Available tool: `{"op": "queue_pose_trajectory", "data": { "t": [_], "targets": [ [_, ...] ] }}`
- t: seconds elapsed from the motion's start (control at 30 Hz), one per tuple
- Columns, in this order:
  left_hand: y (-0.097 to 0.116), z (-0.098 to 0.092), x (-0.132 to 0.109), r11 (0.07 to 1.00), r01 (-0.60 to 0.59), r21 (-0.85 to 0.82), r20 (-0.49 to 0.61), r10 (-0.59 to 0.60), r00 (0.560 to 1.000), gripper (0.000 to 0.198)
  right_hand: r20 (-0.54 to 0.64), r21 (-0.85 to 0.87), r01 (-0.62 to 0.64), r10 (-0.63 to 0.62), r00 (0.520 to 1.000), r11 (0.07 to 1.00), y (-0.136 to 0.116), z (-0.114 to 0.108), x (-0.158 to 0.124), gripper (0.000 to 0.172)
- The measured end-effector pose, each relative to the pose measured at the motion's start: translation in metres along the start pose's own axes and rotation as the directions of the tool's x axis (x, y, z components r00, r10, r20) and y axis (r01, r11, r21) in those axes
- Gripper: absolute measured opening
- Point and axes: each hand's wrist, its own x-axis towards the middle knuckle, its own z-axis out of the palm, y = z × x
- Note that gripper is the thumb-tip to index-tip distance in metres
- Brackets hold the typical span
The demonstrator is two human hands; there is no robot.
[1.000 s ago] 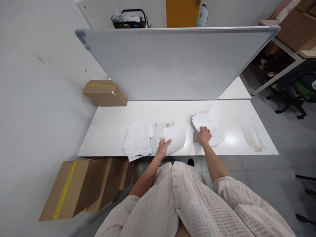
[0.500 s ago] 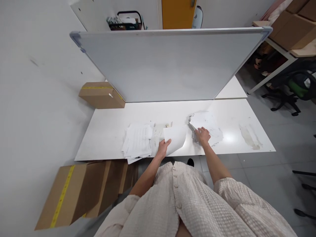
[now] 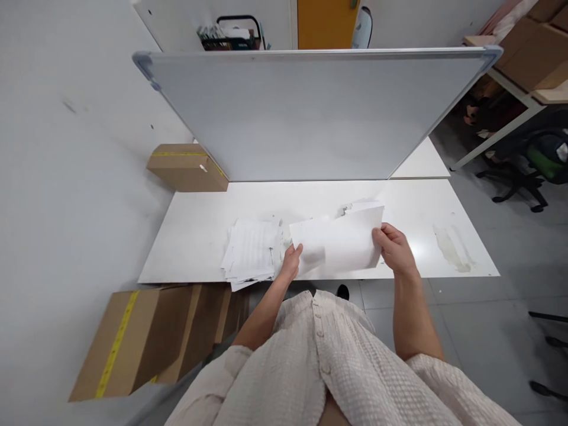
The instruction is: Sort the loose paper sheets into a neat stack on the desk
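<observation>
A white sheet of paper [image 3: 339, 239] is stretched between my two hands above the table's front edge. My left hand [image 3: 291, 261] pinches its left end, thumb on top. The right end is gripped by my right hand [image 3: 394, 245], between thumb and fingers. Whether one sheet or more is held I cannot tell. Behind the held paper, a pile of papers [image 3: 361, 206] is mostly hidden, with only its far edge showing. To the left of my left hand lies an uneven stack of printed papers [image 3: 249, 251], its lower sheets jutting over the front edge.
A whiteboard [image 3: 306, 118] stands across the back of the white table [image 3: 195, 236]. One cardboard box [image 3: 189, 171] sits at the back left; larger cardboard boxes [image 3: 133, 343] are below the table at left. A dried smear [image 3: 452, 248] marks the table's right end.
My right hand has come up from the right pile and moved right, now holding the paper's right end. The paper, earlier hanging from my left hand alone, is now spread wide between both.
</observation>
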Motion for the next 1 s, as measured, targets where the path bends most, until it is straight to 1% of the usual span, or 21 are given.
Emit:
{"op": "queue_pose_trajectory", "data": {
  "t": [0.07, 0.13, 0.2, 0.27, 0.33, 0.43, 0.47, 0.53, 0.6, 0.63, 0.67, 0.7, 0.73, 0.77, 0.8, 0.87, 0.93, 1.0],
  "targets": [
    [0.006, 0.007, -0.004, 1.0, 0.019, -0.006, 0.032, -0.018, 0.999, 0.055, -0.021, 0.032, -0.051, 0.052, 0.998, 0.998, 0.007, 0.015, 0.002, 0.025],
    [0.009, 0.013, -0.008, 1.0, 0.014, -0.018, 0.034, -0.014, 0.999, 0.052, -0.086, -0.028, -0.083, 0.08, 0.993, 0.996, 0.02, 0.032, 0.007, 0.026],
    [0.011, 0.018, -0.012, 1.0, -0.009, -0.03, 0.016, 0.009, 1.0, 0.05, -0.164, -0.106, -0.085, 0.067, 0.984, 0.991, 0.033, 0.047, 0.012, 0.027],
    [0.012, 0.021, -0.015, 0.999, -0.033, -0.032, 0.012, 0.033, 0.999, 0.049, -0.226, -0.175, -0.064, 0.023, 0.974, 0.983, 0.041, 0.057, 0.014, 0.027],
    [0.011, 0.021, -0.017, 0.998, -0.055, -0.01, 0.054, 0.056, 0.997, 0.051, -0.237, -0.214, -0.038, -0.014, 0.971, 0.976, 0.046, 0.064, 0.013, 0.028],
    [0.01, 0.019, -0.019, 0.991, -0.117, 0.072, 0.142, 0.106, 0.984, 0.052, -0.194, -0.234, -0.012, -0.034, 0.98, 0.972, 0.046, 0.071, 0.011, 0.03],
    [0.01, 0.018, -0.019, 0.986, -0.137, 0.1, 0.154, 0.121, 0.981, 0.052, -0.183, -0.237, -0.01, -0.034, 0.983, 0.971, 0.046, 0.072, 0.011, 0.03],
    [0.011, 0.017, -0.019, 0.975, -0.166, 0.147, 0.151, 0.143, 0.978, 0.052, -0.209, -0.245, -0.015, -0.037, 0.977, 0.969, 0.045, 0.073, 0.011, 0.032],
    [0.013, 0.015, -0.02, 0.965, -0.195, 0.175, 0.154, 0.169, 0.974, 0.05, -0.233, -0.211, -0.018, -0.032, 0.972, 0.977, 0.043, 0.071, 0.013, 0.039],
    [0.016, 0.014, -0.021, 0.959, -0.21, 0.19, 0.168, 0.179, 0.969, 0.049, -0.202, -0.158, -0.017, -0.015, 0.979, 0.987, 0.042, 0.069, 0.013, 0.044],
    [0.018, 0.012, -0.022, 0.952, -0.226, 0.206, 0.186, 0.189, 0.964, 0.047, -0.129, -0.083, -0.022, 0.011, 0.992, 0.996, 0.042, 0.067, 0.014, 0.047],
    [0.021, 0.011, -0.023, 0.945, -0.24, 0.223, 0.207, 0.195, 0.959, 0.044, -0.025, 0.004, -0.037, 0.037, 0.999, 0.999, 0.042, 0.065, 0.014, 0.047],
    [0.024, 0.009, -0.025, 0.938, -0.252, 0.237, 0.23, 0.198, 0.953, 0.042, 0.079, 0.086, -0.058, 0.051, 0.996, 0.995, 0.042, 0.064, 0.014, 0.044],
    [0.027, 0.008, -0.027, 0.933, -0.262, 0.248, 0.249, 0.2, 0.948, 0.039, 0.15, 0.146, -0.075, 0.053, 0.987, 0.986, 0.043, 0.063, 0.013, 0.041],
    [0.029, 0.006, -0.028, 0.929, -0.27, 0.253, 0.266, 0.201, 0.943, 0.038, 0.179, 0.18, -0.079, 0.047, 0.983, 0.98, 0.045, 0.062, 0.012, 0.037],
    [0.03, 0.002, -0.029, 0.932, -0.274, 0.237, 0.275, 0.206, 0.939, 0.037, 0.139, 0.189, -0.047, 0.02, 0.99, 0.981, 0.051, 0.064, 0.01, 0.029],
    [0.025, -0.004, -0.028, 0.942, -0.256, 0.218, 0.237, 0.203, 0.95, 0.036, 0.093, 0.16, -0.012, -0.003, 0.996, 0.987, 0.061, 0.068, 0.006, 0.026],
    [0.017, -0.012, -0.024, 0.95, -0.216, 0.226, 0.189, 0.175, 0.966, 0.034, 0.096, 0.14, -0.002, -0.012, 0.995, 0.99, 0.074, 0.074, 0.003, 0.026]
  ]
}}
